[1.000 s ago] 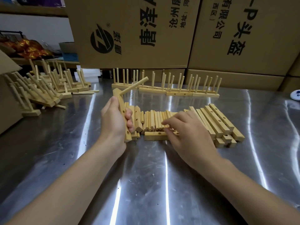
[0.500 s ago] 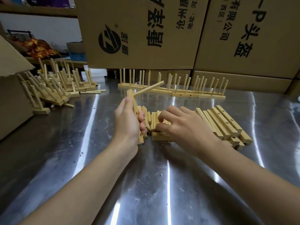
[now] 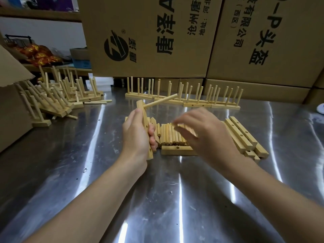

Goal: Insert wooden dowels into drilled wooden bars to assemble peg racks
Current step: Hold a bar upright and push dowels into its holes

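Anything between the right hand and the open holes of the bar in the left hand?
Nothing visible lies between the right hand and the bar. The left hand grips it mid-length, its fingers curled over the holed face, so they may cover a hole there.

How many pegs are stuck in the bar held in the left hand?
1. A single peg sticks out near the top end of the bar that the left hand holds upright. The holes that show lower down are empty, though the hand covers part.

Steel table (image 3: 70,172) — cardboard boxes (image 3: 149,23) (printed) behind
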The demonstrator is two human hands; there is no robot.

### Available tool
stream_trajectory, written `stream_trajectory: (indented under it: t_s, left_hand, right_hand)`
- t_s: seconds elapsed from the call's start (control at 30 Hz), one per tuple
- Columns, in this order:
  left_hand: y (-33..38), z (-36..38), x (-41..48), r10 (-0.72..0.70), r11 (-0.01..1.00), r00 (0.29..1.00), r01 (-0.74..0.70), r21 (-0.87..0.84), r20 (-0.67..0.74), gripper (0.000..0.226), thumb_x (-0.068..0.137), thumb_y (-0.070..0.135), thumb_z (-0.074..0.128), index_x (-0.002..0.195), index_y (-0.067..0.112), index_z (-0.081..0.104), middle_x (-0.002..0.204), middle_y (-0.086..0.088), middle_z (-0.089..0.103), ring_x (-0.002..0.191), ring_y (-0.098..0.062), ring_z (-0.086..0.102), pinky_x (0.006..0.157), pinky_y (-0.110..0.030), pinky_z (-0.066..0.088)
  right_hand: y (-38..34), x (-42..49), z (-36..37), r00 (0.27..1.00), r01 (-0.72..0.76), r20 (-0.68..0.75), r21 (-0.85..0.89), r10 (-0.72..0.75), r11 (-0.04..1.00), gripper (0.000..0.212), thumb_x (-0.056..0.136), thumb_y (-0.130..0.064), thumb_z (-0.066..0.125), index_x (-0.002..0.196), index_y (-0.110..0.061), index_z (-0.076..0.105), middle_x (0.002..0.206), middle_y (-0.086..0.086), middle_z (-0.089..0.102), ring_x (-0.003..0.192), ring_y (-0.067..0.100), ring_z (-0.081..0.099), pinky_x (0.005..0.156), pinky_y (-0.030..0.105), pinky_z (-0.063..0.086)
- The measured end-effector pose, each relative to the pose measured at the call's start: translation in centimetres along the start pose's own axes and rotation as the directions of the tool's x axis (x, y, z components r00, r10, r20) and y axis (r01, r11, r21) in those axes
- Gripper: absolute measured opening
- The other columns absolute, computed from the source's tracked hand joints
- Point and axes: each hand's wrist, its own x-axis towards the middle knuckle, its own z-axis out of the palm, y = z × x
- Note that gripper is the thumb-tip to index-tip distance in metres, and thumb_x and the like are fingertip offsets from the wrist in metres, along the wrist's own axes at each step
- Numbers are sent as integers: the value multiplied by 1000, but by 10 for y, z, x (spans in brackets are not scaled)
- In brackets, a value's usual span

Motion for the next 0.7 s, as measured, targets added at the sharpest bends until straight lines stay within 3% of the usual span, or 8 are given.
stream_trajectory:
  t_s: [0.03, 0.1, 0.2, 0.27, 0.4, 0.57, 0.7]
  left_hand:
    - [1, 0, -1, -3, 1000, 1000, 4, -28, 19, 40, 113, 45, 41, 138, 17, 57, 64, 1, 45, 48, -11, 39, 40, -24, 33]
    - [3, 0, -2, -6, 998, 999, 9, -67, 50, 36, 110, 45, 50, 126, 15, 62, 65, 2, 46, 48, -11, 38, 40, -23, 33]
    - [2, 2, -4, 3, 996, 999, 1, -93, 39, 13, 105, 28, 61, 114, 19, 60, 71, 2, 49, 48, -10, 38, 40, -23, 33]
    - [-1, 3, -4, -11, 991, 999, 16, -131, 35, 13, 100, 19, 62, 112, 21, 58, 76, 2, 52, 48, -10, 37, 40, -23, 33]
    - [-4, 4, -5, -69, 980, 988, 94, -176, 140, 18, 98, 18, 67, 113, 21, 58, 82, 2, 60, 46, -9, 38, 39, -22, 33]
    - [-7, 4, -6, -21, 994, 986, 38, -100, 163, 38, 95, 11, 76, 127, 22, 60, 76, 0, 54, 47, -9, 37, 40, -22, 35]
    - [-7, 4, -9, 3, 993, 985, 18, -121, 173, 53, 88, 16, 85, 133, 22, 58, 79, 5, 63, 47, -7, 38, 40, -21, 36]
  right_hand:
    - [-5, -2, -3, 980, -159, -87, 219, 182, 963, 15, 99, -24, 73, 113, -23, 76, 107, -14, 76, 101, 7, 69, 84, 33, 58]
    - [-13, -9, -8, 894, -305, -109, 564, 435, 767, 11, 97, -23, 77, 108, -26, 75, 101, -13, 77, 98, 11, 74, 82, 26, 59]
    - [-22, -24, -10, 814, -320, -41, 802, 580, 505, 16, 92, -10, 81, 104, -19, 76, 97, 2, 80, 93, 18, 77, 78, 21, 59]
    - [-26, -31, -9, 791, -328, 11, 852, 612, 409, 17, 91, -8, 81, 104, -16, 76, 97, 4, 81, 94, 19, 78, 79, 20, 59]
    - [-28, -37, -6, 797, -359, 54, 844, 602, 399, 17, 91, -7, 80, 105, -16, 76, 100, 4, 81, 97, 19, 79, 81, 20, 59]
    - [-27, -37, -8, 754, -354, 9, 847, 657, 396, 20, 92, -9, 81, 104, -25, 76, 98, 3, 81, 94, 18, 78, 76, 20, 58]
    - [-28, -35, -13, 724, -356, -15, 848, 690, 392, 22, 91, -16, 82, 108, -28, 76, 99, 1, 81, 96, 18, 78, 73, 22, 60]
